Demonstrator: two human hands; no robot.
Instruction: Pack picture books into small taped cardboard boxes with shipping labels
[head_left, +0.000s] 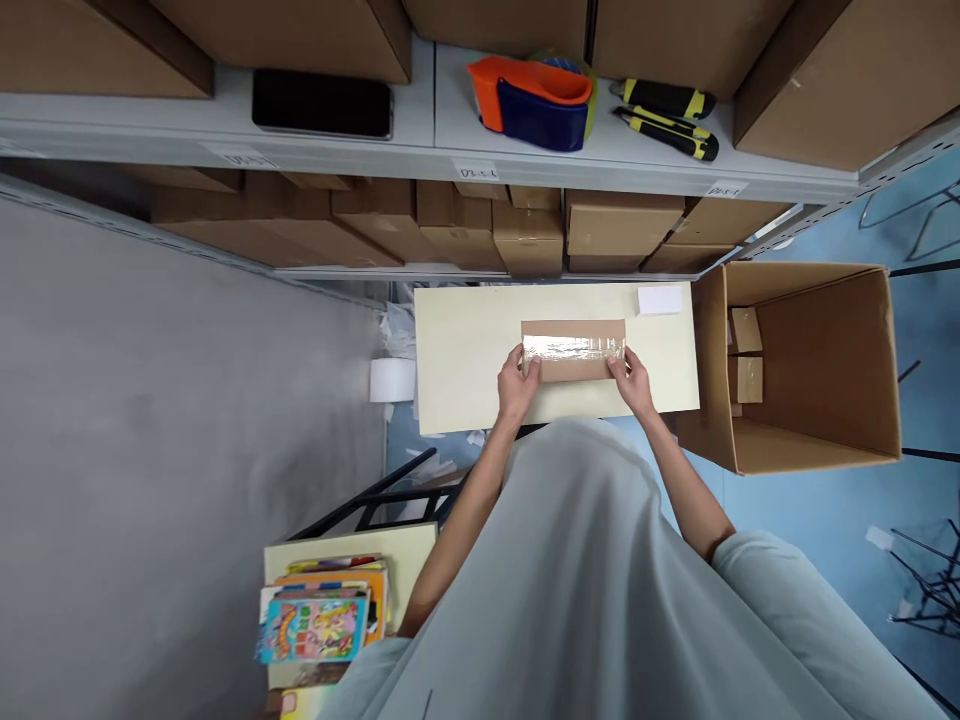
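Note:
A small flat cardboard box [574, 362] lies on a pale yellow tabletop [465, 350], with a strip of clear shiny tape across its top. My left hand [517, 380] grips the box's left end, fingers over the tape. Its right end is gripped by my right hand [634, 382]. Both hands press on the box from the near side.
A large open carton [817, 360] with small boxes inside stands right of the table. The shelf above holds an orange and blue tape dispenser [536, 100], two yellow-black utility knives [667, 118] and a black phone [322, 103]. A stack of colourful books [322, 610] sits lower left. A white pad [660, 300] lies on the table.

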